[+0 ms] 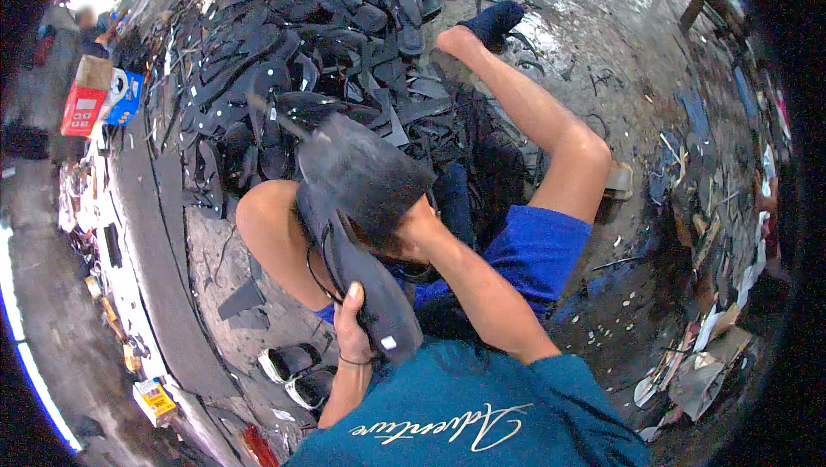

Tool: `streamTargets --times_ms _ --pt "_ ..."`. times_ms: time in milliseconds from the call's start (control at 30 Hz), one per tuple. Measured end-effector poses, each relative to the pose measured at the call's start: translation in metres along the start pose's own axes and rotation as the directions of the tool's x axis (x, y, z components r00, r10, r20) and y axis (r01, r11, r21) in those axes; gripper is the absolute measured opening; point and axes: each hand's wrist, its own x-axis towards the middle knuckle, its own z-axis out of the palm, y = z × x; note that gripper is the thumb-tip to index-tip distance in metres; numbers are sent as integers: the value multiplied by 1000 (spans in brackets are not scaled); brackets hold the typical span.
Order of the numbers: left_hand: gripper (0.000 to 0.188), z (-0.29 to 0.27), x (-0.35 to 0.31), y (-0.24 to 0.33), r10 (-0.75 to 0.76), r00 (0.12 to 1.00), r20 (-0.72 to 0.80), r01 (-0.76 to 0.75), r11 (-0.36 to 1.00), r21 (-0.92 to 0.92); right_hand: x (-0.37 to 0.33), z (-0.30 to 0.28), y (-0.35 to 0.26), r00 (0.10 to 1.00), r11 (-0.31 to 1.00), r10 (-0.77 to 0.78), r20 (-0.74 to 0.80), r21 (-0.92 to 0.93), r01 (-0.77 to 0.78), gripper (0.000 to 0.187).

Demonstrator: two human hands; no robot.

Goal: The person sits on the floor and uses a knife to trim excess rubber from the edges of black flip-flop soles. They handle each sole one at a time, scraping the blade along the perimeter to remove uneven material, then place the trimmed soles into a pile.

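A long black flip-flop (379, 290) lies tilted across my lap, a thin strap showing along its left edge. Around its near end, my left hand (351, 329) is closed, the thumb pressed on the upper face. My right hand (416, 231) is at a dark, floppy-looking piece (361, 170) that covers the flip-flop's far part. Motion smears this piece, so I cannot tell whether it is cloth or rubber. The right fingers are mostly hidden behind it, and the hand appears closed on it.
Beyond my knees spreads a large pile of black flip-flops (344, 24). Black-and-white footwear (301, 372) sits at my left. A red-and-blue box (90, 105), a yellow box (155, 402) and a person (95, 37) are farther left. Scraps and crumpled cardboard (701, 377) litter the right.
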Motion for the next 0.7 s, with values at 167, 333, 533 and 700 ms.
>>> streamTargets --times_ms 167,333,533,700 --pt "60 -34 -2 -2 23 985 172 -41 994 104 11 -14 14 896 829 430 109 346 -439 30" --pt "48 -9 69 49 -247 894 375 256 966 26 7 -31 -81 790 711 592 158 359 -605 24" --pt "30 44 65 134 277 895 351 -383 880 280 0 -59 -120 706 361 706 55 830 -425 27" --pt "42 10 71 161 194 947 255 -249 946 205 -70 -59 -114 952 963 259 -165 -31 -268 32"
